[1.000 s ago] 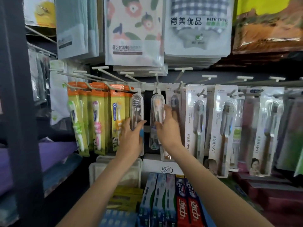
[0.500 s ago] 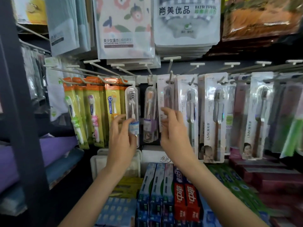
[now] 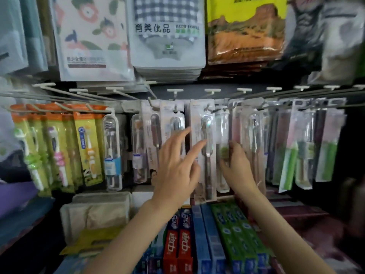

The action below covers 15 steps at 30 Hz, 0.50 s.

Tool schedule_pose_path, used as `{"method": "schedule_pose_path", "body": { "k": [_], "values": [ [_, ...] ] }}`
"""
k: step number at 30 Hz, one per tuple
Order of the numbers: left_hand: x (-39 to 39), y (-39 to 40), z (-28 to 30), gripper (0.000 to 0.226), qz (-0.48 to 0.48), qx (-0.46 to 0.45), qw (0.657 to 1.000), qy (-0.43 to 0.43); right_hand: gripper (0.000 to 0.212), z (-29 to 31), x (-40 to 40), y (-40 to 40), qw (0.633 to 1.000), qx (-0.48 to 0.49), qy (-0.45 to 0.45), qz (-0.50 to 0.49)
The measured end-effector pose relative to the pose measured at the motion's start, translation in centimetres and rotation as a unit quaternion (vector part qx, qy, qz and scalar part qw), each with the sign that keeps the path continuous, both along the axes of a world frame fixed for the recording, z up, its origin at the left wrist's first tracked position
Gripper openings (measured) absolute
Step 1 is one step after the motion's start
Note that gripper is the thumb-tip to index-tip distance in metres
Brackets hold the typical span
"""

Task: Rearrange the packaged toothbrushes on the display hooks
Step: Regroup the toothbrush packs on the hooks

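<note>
This was a shop, at a toiletries display. Rows of packaged toothbrushes (image 3: pixel 205 139) hung from white wire hooks (image 3: pixel 175 91) on a dark back panel, many copies of each kind side by side. Above them hung stacks of bagged bath towels (image 3: pixel 167 32) with printed labels. Below, boxed toothpaste (image 3: pixel 199 238) lay in tight rows on a shelf, in red, blue and green packs.

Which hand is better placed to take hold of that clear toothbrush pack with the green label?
Right. The right hand already has its fingers curled at the clear toothbrush pack, while the left hand is spread open over the white card pack beside it.
</note>
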<state>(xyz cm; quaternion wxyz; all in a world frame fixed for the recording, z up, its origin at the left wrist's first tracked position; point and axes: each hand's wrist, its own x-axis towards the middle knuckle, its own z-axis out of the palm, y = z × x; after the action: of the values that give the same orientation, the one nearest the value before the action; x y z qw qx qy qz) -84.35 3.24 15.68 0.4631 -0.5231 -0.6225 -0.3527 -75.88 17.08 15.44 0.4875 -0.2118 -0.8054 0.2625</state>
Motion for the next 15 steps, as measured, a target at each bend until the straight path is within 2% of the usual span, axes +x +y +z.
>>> {"method": "schedule_pose_path", "body": {
  "k": [6, 9, 11, 13, 15],
  "values": [
    [0.5, 2.6, -0.3, 0.042, 0.092, -0.064, 0.991, 0.072, 0.056, -0.4, -0.8, 0.8, 1.0, 0.011, -0.016, 0.018],
    [0.0, 2.9, -0.7, 0.043, 0.112, -0.066, 0.988, 0.082, 0.06, -1.0, 0.2, 0.2, 0.997, 0.046, -0.044, 0.042],
    [0.0, 2.9, -0.8, 0.044, 0.11, -0.052, 0.99, 0.07, 0.056, -1.0, 1.5, -0.6, 0.993, 0.087, -0.056, 0.053],
    [0.4, 3.0, -0.7, 0.044, 0.1, -0.039, 0.993, 0.055, 0.045, 0.0, 3.5, -1.2, 0.991, 0.132, -0.009, 0.035],
    [1.1, 3.3, -0.5, 0.044, 0.084, -0.028, 0.995, 0.052, 0.036, 1.4, 5.7, -0.6, 0.987, 0.14, 0.08, -0.009]
  ]
}}
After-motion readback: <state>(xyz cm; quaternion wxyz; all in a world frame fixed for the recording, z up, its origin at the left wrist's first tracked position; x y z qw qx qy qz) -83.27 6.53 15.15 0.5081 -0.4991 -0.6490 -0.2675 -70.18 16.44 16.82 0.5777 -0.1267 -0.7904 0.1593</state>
